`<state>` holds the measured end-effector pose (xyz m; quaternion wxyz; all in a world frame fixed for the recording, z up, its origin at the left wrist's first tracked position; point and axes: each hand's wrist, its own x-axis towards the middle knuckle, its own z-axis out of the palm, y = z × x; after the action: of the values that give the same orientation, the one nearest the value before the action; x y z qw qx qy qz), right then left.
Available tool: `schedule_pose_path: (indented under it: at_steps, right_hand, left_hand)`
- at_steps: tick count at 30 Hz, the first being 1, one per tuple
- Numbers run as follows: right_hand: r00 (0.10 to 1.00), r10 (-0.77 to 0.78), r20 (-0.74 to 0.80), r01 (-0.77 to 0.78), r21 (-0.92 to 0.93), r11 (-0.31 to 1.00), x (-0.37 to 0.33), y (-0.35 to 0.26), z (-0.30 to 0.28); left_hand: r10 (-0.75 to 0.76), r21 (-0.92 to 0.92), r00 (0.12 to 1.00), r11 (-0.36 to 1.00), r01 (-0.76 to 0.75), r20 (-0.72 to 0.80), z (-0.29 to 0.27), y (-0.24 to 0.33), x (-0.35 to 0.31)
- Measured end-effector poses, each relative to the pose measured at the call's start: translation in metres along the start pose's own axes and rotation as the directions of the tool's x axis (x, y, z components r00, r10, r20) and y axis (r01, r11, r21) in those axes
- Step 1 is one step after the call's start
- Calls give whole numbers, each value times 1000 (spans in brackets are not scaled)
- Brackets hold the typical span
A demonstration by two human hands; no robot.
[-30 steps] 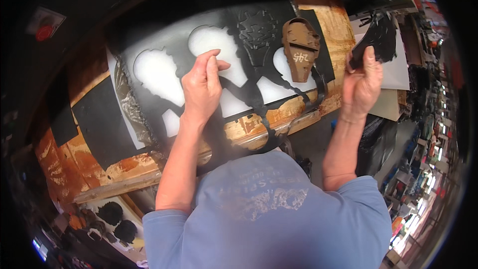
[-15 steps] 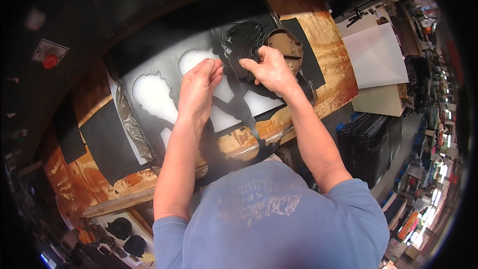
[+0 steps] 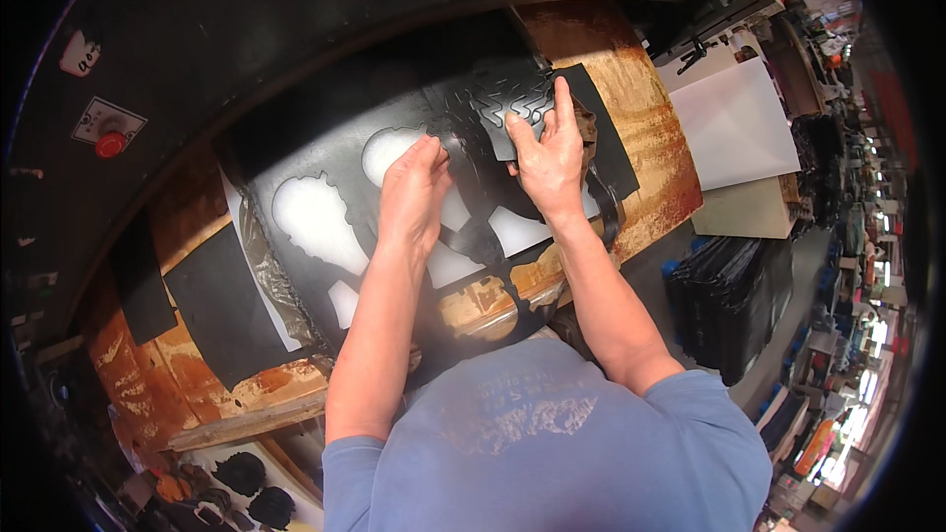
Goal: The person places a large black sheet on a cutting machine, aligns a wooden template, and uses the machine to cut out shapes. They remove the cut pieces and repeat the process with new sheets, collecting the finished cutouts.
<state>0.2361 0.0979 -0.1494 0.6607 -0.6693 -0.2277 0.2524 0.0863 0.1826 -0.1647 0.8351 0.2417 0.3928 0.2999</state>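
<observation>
A black sheet [image 3: 365,113] with cut-out openings lies across the worktable, and a white layer shows through the holes. My left hand [image 3: 416,192] is closed in a pinch beside the middle round opening [image 3: 389,146]; what its fingertips hold, if anything, is hidden. My right hand [image 3: 550,158] grips a black piece with wavy grooves [image 3: 507,103], thumb on its face and index finger stretched along its right edge. Behind that hand, a brown metal-edged cutting die [image 3: 588,128] is mostly covered. Black strips of the sheet [image 3: 483,241] hang toward the table's front edge.
The worn wooden board [image 3: 665,148] extends right, near white sheets [image 3: 734,128]. Stacked black sheets [image 3: 729,300] stand lower right. A dark machine beam [image 3: 325,10] with a red button [image 3: 110,144] spans the far side. Dark cut pieces [image 3: 239,473] lie lower left.
My right hand has opened out from a pinch beside the die and now grips the grooved piece, which covers more of the die. The left hand stays pinched. The view has shifted slightly.
</observation>
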Motion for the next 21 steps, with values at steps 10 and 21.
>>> schedule_pose_path:
  at_steps: [10,21]
  right_hand:
    - [958,0,288,240,-799,552,-1,-24,0]
    - [837,-174,518,547,-800,247,18,-43,-9]
  left_hand:
    - [50,-3,988,999,-50,144,-9,-12,16]
    - [-81,-260,950,952,163,302,-3,2,18]
